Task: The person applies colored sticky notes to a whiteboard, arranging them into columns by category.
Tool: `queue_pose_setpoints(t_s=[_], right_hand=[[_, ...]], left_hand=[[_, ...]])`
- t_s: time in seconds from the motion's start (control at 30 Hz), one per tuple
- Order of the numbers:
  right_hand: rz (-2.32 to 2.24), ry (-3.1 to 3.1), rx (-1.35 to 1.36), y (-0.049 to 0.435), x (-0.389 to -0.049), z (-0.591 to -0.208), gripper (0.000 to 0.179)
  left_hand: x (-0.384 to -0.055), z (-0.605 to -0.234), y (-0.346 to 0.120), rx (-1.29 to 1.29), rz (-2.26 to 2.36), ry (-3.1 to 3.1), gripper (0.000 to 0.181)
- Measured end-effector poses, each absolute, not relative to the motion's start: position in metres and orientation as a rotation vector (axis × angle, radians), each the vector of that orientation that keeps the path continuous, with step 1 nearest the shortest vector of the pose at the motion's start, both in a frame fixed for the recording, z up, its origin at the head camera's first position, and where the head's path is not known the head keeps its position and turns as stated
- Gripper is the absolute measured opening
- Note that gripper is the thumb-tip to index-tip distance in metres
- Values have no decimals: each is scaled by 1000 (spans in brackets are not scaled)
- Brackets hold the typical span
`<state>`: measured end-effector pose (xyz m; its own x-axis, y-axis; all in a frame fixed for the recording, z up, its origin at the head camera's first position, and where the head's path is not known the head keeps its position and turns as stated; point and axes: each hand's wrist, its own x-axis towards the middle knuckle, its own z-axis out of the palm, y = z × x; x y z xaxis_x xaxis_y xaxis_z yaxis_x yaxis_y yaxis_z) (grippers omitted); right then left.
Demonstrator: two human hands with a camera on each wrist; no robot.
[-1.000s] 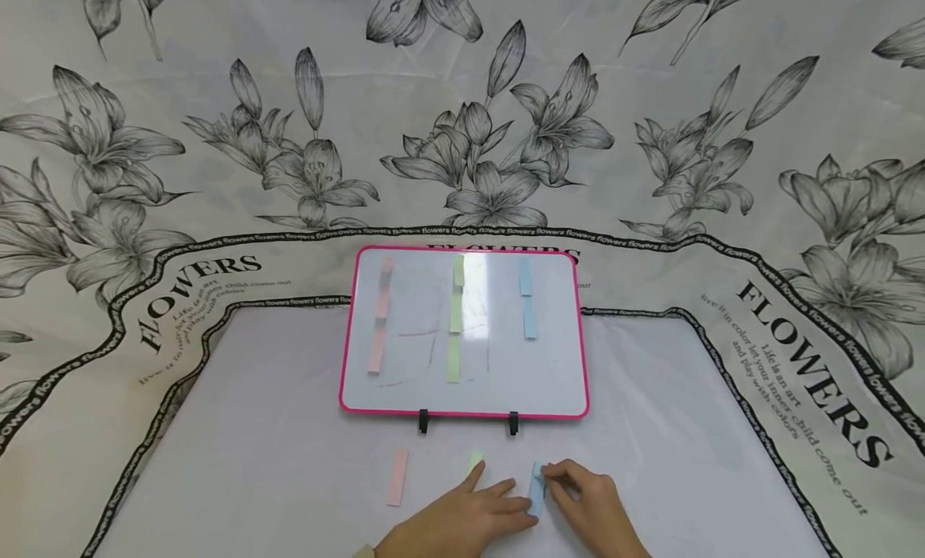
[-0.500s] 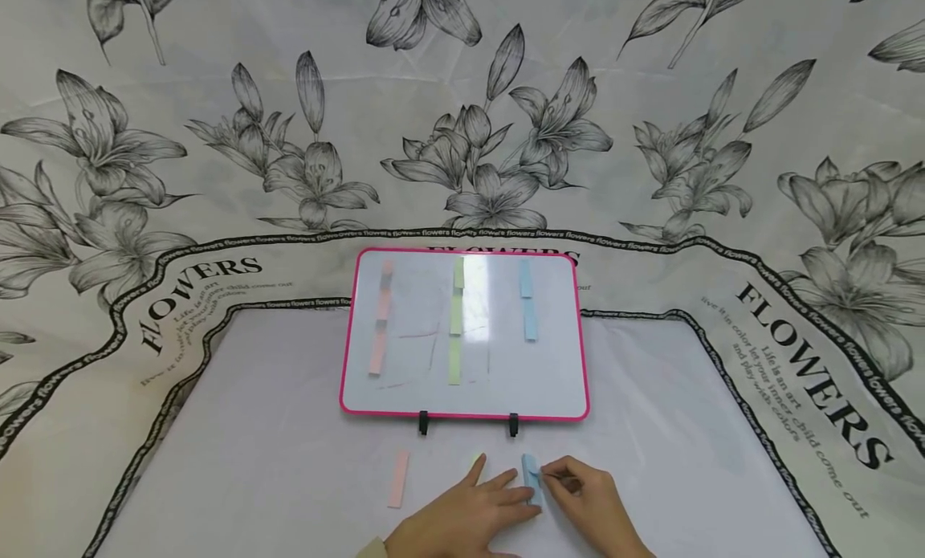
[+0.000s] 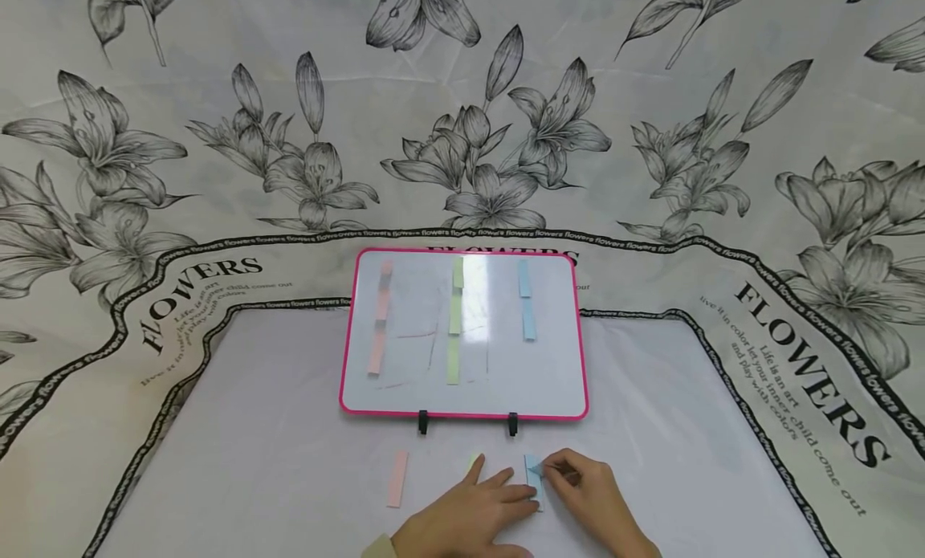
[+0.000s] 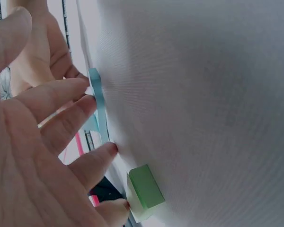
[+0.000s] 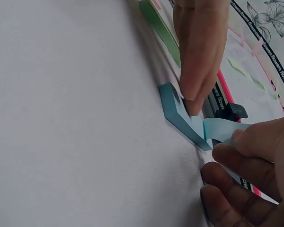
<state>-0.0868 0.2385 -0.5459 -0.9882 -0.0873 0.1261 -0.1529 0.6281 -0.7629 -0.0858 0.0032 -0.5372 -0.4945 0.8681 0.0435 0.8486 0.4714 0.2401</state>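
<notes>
A pad of narrow blue sticky notes [image 5: 177, 111] lies on the white tablecloth, near the whiteboard. My left hand [image 3: 466, 510], fingers spread, presses the pad down with its fingertips. From the right, my right hand [image 3: 592, 494] pinches the blue top note [image 5: 223, 127] between thumb and forefinger. That note is lifted and curled at one end, while its other end still joins the pad. Partly covered by my left hand in the head view is a green sticky note pad [image 4: 147, 187]. To the left lies a pink pad [image 3: 397, 479].
A pink-framed whiteboard [image 3: 556, 381] stands behind the hands on two black feet [image 3: 423, 422]. On it are columns of pink notes [image 3: 382, 305], green notes [image 3: 454, 311] and blue notes [image 3: 528, 317]. Flower-printed cloth [image 3: 650, 245] hangs behind.
The blue pad has shifted slightly left and turned beneath my left fingers. My right hand has raised the top note's end further from the pad. Board and pink pad stay put.
</notes>
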Motion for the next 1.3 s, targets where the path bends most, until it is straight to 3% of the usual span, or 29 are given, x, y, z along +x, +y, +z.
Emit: queue_pose_setpoints(t_s=[0.67, 1.03, 1.3], right_hand=[[1059, -2635, 227, 258, -120, -537, 8], [833, -2410, 349, 272, -145, -497, 18], [861, -2376, 357, 266, -162, -495, 18]], left_hand=[[-88, -538, -1, 1545, 307, 2605, 56], [-85, -544, -8, 1536, 210, 2580, 68], [-75, -542, -27, 1466, 210, 2535, 72]])
